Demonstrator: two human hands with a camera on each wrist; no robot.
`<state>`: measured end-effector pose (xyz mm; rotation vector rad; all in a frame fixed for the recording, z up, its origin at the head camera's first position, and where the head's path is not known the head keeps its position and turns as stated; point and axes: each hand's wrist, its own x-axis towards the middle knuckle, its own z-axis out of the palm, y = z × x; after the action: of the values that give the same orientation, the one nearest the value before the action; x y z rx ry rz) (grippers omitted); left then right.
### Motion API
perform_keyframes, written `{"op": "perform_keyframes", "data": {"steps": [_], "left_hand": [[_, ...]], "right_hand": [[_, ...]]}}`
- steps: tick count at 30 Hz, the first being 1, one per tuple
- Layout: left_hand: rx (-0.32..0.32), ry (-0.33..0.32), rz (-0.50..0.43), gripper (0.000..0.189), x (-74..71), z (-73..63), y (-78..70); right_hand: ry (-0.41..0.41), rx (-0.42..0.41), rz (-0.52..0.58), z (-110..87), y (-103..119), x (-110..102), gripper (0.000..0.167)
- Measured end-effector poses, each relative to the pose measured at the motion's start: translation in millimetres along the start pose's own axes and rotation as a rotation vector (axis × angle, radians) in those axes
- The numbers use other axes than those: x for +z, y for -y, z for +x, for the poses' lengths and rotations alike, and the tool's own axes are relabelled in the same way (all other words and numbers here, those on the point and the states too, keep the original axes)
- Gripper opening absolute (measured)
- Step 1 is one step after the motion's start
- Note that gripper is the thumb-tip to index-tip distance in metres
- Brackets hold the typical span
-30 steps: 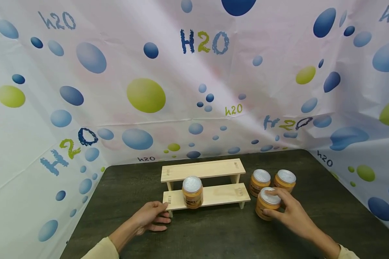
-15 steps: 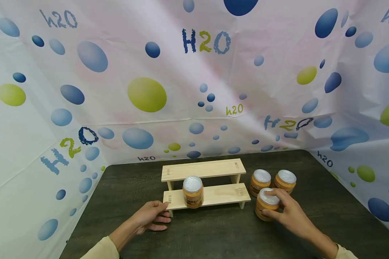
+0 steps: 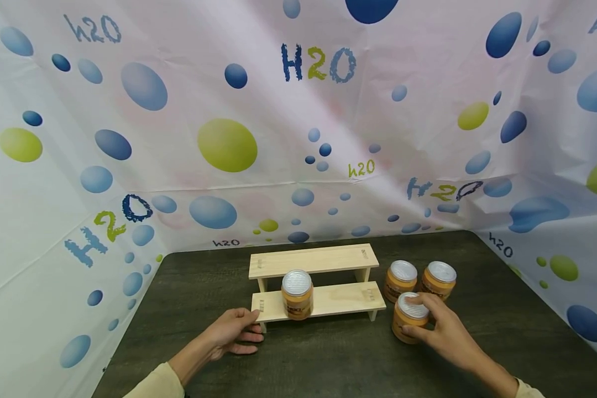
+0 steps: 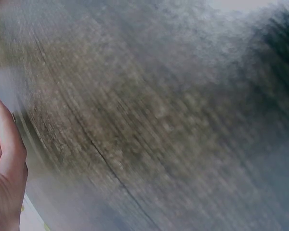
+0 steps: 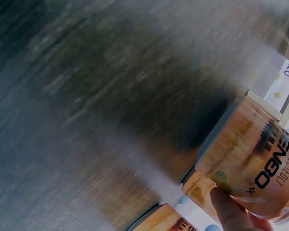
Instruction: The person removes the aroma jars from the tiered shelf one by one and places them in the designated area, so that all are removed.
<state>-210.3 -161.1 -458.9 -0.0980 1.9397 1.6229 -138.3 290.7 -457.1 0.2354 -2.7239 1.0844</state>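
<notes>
In the head view a two-step wooden rack (image 3: pixel 343 299) stands mid-table. Its lower board bears one orange jar (image 3: pixel 297 301) with a silver lid, left of centre. My left hand (image 3: pixel 234 333) pinches the front left corner of that board, thumb on top, the other fingers spread below. To the right of the rack, my right hand (image 3: pixel 445 334) grips a matching jar (image 3: pixel 407 326), with fingertips over the lid and the thumb against the near side. Dark lettering shows on this jar (image 5: pixel 255 159) in the right wrist view. The left wrist view catches only part of the left hand (image 4: pixel 7 154).
Two more orange jars, one nearer the rack (image 3: pixel 400 284) and one farther right (image 3: pixel 439 283), stand just behind the gripped jar. The dark table (image 3: pixel 328 365) ends at a printed white curtain (image 3: pixel 278 210) at the back and sides.
The gripped jar and my right hand have shifted slightly toward me, away from the two jars behind. The left hand keeps its grip on the rack. The head view has drifted a little.
</notes>
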Motion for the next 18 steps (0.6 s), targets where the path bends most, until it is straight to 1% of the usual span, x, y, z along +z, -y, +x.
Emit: {"op": "perform_keyframes", "data": {"steps": [6,18], "left_hand": [[-0.005,-0.004,0.003,0.037,0.4,0.2,-0.5],[-0.004,-0.006,-0.002,0.037,0.5,1.3,1.2]], "right_hand": [[0.019,0.009,0.024,0.1,0.1,0.1,0.055],[0.006,-0.009,0.005,-1.0,-0.6,1.1,0.054]]}}
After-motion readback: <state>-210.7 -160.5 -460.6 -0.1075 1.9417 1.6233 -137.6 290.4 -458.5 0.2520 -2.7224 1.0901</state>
